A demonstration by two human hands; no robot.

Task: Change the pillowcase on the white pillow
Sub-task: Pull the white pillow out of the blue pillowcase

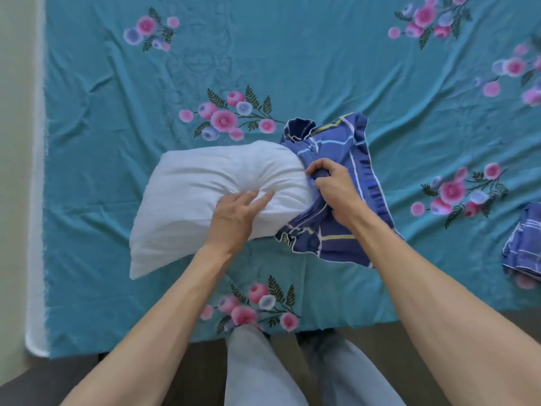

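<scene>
Fingers (314, 168) grip bunched blue pillowcase (336, 159).

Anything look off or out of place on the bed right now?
Nothing damaged or spilled. The blue striped pillowcase is bunched at one end of the white pillow, gripped by the right hand; the left hand presses the pillow. The teal floral bedsheet is wrinkled.

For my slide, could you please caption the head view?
Left hand presses white pillow; right hand grips blue pillowcase.
</scene>
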